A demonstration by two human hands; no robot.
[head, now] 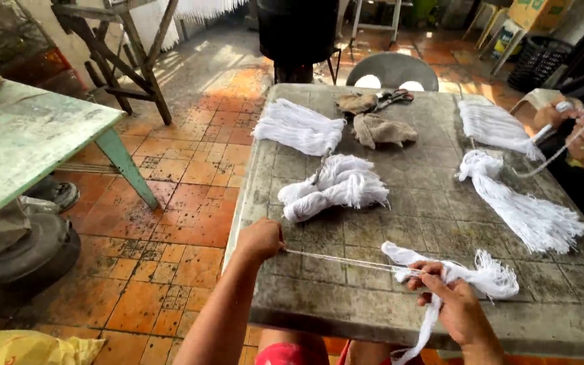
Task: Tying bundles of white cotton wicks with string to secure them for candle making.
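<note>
My right hand (451,297) grips the middle of a white yarn bundle (484,274) lying near the front edge of a worn grey table (427,203). My left hand (261,238) is closed on a thin white string (343,260) pulled taut from the bundle toward the table's left edge. Loose yarn hangs down from my right hand over the table's front edge.
Other white yarn bundles lie at the back left (299,126), the middle (336,186) and the right (522,209). Grey cloth gloves (380,128) and scissors (397,96) sit at the back. Another person's hands (576,132) hold string at the right. A green table (28,145) stands left.
</note>
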